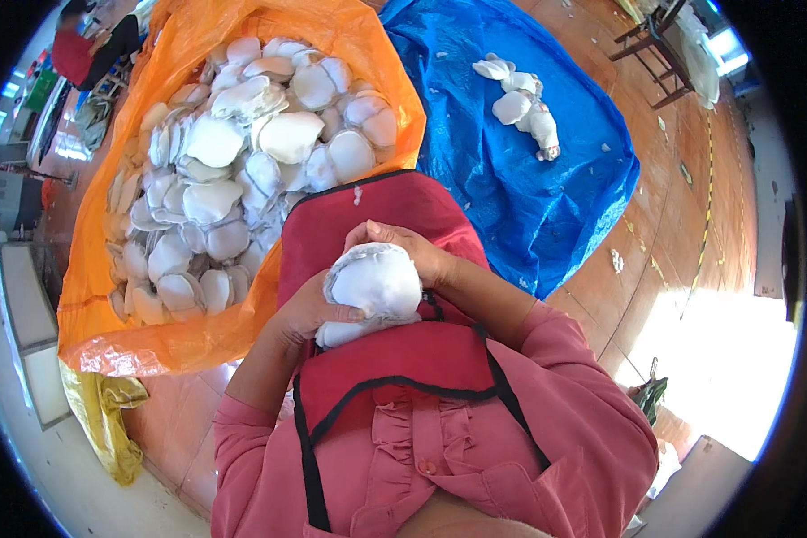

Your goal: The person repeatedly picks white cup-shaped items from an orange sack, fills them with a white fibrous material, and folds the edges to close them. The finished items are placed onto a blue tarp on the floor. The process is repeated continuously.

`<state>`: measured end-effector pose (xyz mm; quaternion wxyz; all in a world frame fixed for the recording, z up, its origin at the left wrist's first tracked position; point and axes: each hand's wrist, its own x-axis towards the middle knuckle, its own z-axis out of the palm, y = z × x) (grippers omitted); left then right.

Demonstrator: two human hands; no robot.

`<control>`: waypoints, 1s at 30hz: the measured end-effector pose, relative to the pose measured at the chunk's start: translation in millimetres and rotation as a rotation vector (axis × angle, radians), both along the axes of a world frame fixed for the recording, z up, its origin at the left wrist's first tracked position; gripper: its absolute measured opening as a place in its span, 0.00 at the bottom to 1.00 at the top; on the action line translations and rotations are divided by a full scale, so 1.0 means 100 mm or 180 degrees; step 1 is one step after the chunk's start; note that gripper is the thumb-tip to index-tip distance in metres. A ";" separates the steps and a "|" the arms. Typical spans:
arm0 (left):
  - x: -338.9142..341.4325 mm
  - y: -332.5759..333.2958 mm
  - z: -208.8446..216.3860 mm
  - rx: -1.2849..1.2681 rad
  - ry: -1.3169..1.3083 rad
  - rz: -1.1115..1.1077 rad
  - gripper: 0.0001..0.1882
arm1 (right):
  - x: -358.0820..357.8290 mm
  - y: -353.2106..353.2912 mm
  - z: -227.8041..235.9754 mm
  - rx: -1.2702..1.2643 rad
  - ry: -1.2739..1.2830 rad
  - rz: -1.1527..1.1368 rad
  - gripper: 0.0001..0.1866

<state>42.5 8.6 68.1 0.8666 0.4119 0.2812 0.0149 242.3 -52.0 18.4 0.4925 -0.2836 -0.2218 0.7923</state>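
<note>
Both hands meet over my lap around a white rounded fabric pad [377, 280] with a rough, fuzzy edge. My left hand [309, 309] grips its left side, the thumb lying across the front. At the pad's top and right edge, my right hand [408, 247] has its fingers bent round the rim; the fingertips are partly hidden. Another white piece sticks out below the pad, and I cannot tell whether it is separate. Under my hands a red apron [318, 224] with black edging covers my lap.
A wide-open orange sack [143, 345] heaped with white pads stands at the left, against my knees. Ahead to the right lies a blue plastic sheet [565, 211] bearing several white bundles [516, 106]. A wooden chair [655, 54] stands far right; a person [73, 56] sits far left.
</note>
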 end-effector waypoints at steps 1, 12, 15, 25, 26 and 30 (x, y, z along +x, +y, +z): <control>-0.01 0.00 -0.01 -0.0047 0.0000 0.0010 0.41 | 0.00 0.00 0.00 0.0130 -0.0028 0.0011 0.29; -0.06 -0.05 -0.01 -0.0020 0.0063 0.0097 0.42 | 0.09 -0.11 -0.07 0.0287 -0.0428 0.0382 0.23; -0.08 -0.09 -0.02 -0.0047 -0.0003 0.0146 0.41 | 0.13 -0.16 0.02 0.0210 -0.0586 0.0700 0.24; -0.07 -0.17 -0.05 -0.0006 -0.0162 0.0321 0.29 | 0.34 -0.18 0.24 0.0985 -0.1436 0.1580 0.33; -0.05 -0.17 -0.04 0.0074 -0.0128 0.0313 0.27 | 0.33 -0.17 0.20 0.1037 -0.1471 0.1577 0.33; -0.05 -0.15 -0.05 -0.0129 0.0234 0.0212 0.23 | 0.31 -0.15 0.29 0.0868 -0.1841 0.1830 0.34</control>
